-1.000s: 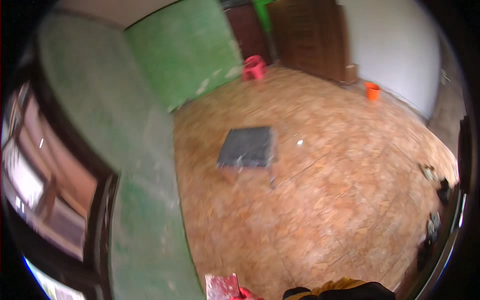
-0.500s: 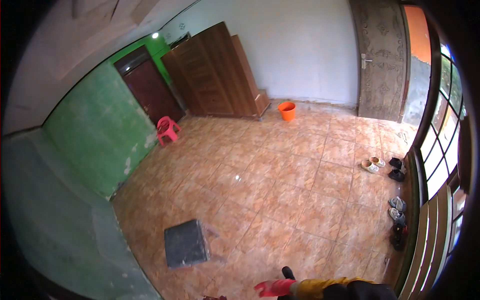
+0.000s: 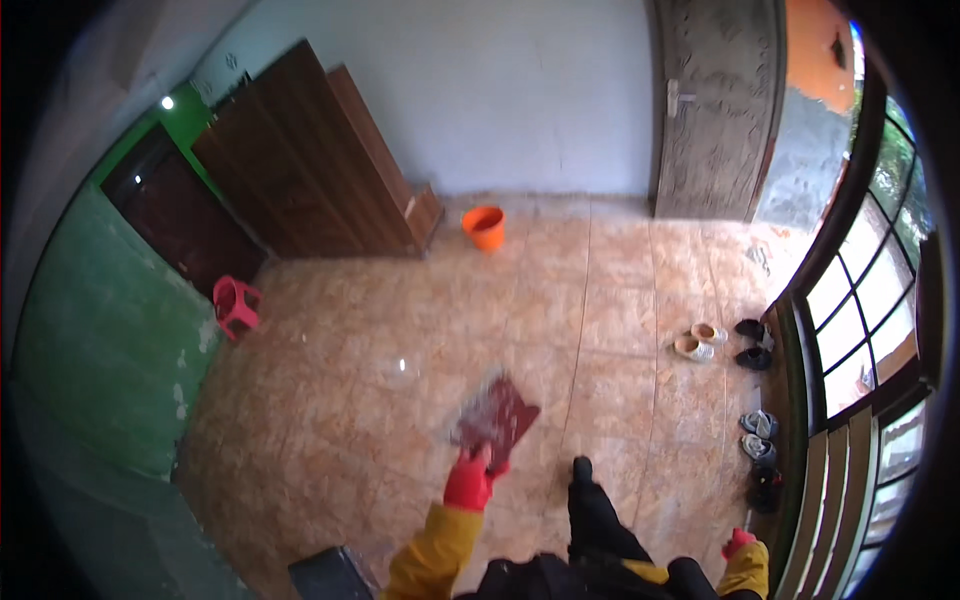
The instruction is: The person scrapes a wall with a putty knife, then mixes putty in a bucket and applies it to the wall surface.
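Observation:
My left hand (image 3: 474, 480), in a red glove, is closed on a flat dark-red board (image 3: 497, 420) smeared with whitish residue, held out low in the middle of the view above the tiled floor (image 3: 530, 300). My right hand (image 3: 738, 542), also red-gloved, hangs at the lower right by my yellow sleeve (image 3: 745, 572), its fingers curled; whatever is inside them is too small to make out. My dark trouser leg and shoe (image 3: 590, 500) show between the hands.
A dark stool (image 3: 325, 572) sits low on the left, a pink plastic stool (image 3: 236, 303) by the green wall, an orange bucket (image 3: 484, 227) beside a leaning wooden cabinet (image 3: 310, 160). Pairs of shoes (image 3: 700, 345) line the right under a barred window. The far-right door (image 3: 715, 150) adjoins a bright opening.
The view has swung right toward the white wall and door. My left hand and board have risen into view, my right hand's fingers have curled, and the dark stool has slid to the lower edge.

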The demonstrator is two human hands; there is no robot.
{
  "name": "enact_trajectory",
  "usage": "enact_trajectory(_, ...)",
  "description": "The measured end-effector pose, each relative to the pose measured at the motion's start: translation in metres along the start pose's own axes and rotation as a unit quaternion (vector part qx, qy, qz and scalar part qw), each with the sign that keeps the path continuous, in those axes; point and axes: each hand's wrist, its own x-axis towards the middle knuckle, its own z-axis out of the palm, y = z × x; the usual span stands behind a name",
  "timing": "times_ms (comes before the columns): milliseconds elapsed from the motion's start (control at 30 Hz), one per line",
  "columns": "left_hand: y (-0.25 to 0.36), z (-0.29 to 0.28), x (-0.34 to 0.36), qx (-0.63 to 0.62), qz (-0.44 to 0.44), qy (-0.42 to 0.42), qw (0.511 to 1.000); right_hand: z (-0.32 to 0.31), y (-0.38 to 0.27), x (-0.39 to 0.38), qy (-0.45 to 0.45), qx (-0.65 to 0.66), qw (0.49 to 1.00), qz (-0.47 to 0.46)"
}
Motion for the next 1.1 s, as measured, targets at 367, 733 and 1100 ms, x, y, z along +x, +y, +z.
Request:
enact_trajectory(367,0.089,0.169,0.304,0.033,-0.077,-0.04,0.996,0.476,-0.526,-0.16,-0.431,-0.001,0.865,-0.257)
enact_trajectory(733,0.144,0.282,0.62,0.155,-0.157,-0.11,0.969,0.641,-0.818,-0.107,-0.373,0.026,0.891,-0.258)
enact_trajectory(1100,0.188,0.392,0.914,0.11,-0.169,-0.09,0.975,0.81,-1.107,0.008,-0.44,-0.054,0.848,-0.289)
